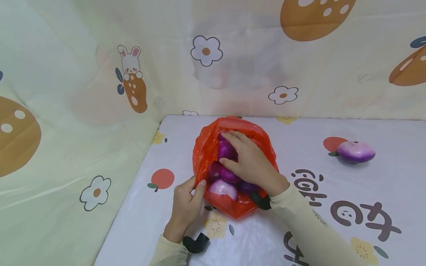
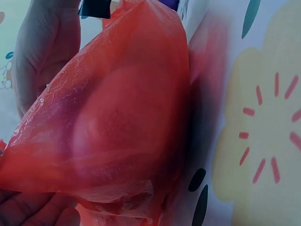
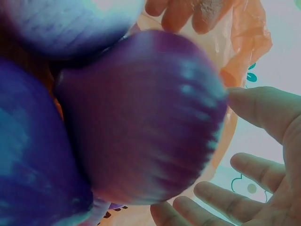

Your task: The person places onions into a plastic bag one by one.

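Observation:
A red plastic bag (image 1: 203, 147) lies with its mouth facing up, holding several purple onions (image 1: 229, 175). My left hand (image 1: 188, 201) pinches the bag's left rim between thumb and fingers. Over the bag's mouth reaches my right hand (image 1: 249, 159), its fingers spread and only slightly bent. One upper onion (image 1: 227, 149) lies between its thumb and fingertips. In the right wrist view, a large onion (image 3: 146, 117) fills the middle, with the right thumb tip right at its edge. Through the thin bag (image 2: 127, 117) in the left wrist view, an onion's round shape shows.
A single pale purple onion (image 1: 356, 152) lies on the table at the right, away from the bag. The table has a white printed cloth (image 1: 293, 140). A patterned curtain (image 1: 239, 81) hangs behind, and another sheet (image 1: 66, 147) borders the left.

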Tool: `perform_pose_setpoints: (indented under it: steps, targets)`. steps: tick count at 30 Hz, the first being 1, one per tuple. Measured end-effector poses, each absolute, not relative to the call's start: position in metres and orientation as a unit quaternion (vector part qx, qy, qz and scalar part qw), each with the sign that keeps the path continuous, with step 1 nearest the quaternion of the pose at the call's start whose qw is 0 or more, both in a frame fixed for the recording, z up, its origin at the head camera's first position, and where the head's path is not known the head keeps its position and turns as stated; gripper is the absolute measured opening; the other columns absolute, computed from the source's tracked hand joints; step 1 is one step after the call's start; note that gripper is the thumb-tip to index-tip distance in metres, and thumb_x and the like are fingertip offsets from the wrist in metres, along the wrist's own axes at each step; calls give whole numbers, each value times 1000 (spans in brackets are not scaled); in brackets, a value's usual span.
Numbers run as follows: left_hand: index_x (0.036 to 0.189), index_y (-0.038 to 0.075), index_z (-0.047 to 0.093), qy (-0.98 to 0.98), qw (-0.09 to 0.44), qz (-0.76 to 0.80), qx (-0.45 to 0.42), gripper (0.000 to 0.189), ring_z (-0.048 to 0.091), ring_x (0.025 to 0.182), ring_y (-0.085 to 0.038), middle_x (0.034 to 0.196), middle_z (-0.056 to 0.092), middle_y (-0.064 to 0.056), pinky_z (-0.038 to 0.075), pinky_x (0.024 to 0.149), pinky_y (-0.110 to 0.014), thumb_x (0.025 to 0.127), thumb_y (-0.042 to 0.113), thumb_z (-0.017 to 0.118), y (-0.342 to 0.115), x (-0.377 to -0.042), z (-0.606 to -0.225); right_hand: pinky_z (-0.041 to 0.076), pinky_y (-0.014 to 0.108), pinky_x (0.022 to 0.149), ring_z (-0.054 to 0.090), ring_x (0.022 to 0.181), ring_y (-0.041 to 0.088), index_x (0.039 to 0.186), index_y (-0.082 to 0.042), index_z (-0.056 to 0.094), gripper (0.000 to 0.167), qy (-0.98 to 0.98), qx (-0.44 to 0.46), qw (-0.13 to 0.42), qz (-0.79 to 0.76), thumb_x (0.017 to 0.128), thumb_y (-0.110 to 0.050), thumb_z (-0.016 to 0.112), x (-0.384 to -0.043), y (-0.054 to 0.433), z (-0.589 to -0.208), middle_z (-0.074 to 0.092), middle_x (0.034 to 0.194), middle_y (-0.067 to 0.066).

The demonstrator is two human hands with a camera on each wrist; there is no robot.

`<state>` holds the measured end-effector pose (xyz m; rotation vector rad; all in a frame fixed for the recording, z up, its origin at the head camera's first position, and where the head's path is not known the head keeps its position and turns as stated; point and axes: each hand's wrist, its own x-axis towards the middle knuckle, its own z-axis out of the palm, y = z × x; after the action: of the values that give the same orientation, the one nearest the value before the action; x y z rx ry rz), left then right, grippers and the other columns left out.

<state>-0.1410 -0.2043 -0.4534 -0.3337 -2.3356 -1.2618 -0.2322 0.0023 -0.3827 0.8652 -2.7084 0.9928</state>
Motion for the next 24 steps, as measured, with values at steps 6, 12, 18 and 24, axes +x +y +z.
perform_pose_setpoints:
  steps: [6, 12, 18, 24]
  targets:
    - [100, -2, 74, -848, 229, -461, -123, 20, 77, 95, -21, 93, 79, -11, 63, 85, -40, 100, 8, 57, -204, -141, -453, 48, 62, 108, 47, 142, 41, 155, -9, 47, 75, -900, 272, 51, 337, 90, -25, 80, -228, 9, -381, 45, 158, 21]
    - [101, -1, 75, -852, 231, -454, -120, 20, 77, 96, -22, 93, 79, -11, 63, 85, -41, 100, 8, 58, -205, -140, -454, 46, 65, 108, 44, 144, 40, 153, -9, 50, 70, -901, 253, 63, 347, 92, -26, 77, -223, 30, -378, 45, 158, 20]
    - [103, -1, 75, -852, 237, -450, -118, 19, 77, 95, -21, 95, 79, -11, 63, 84, -41, 99, 7, 59, -207, -138, -454, 48, 67, 104, 46, 142, 40, 151, -6, 52, 67, -903, 222, 105, 352, 92, -22, 77, -222, 70, -373, 49, 155, 19]
    - [107, -1, 75, -852, 232, -454, -120, 19, 77, 98, -21, 99, 79, -11, 63, 85, -41, 99, 7, 60, -204, -138, -454, 37, 70, 112, 41, 144, 43, 154, -7, 49, 70, -924, 140, 114, 338, 92, -24, 76, -227, 130, -372, 46, 157, 21]
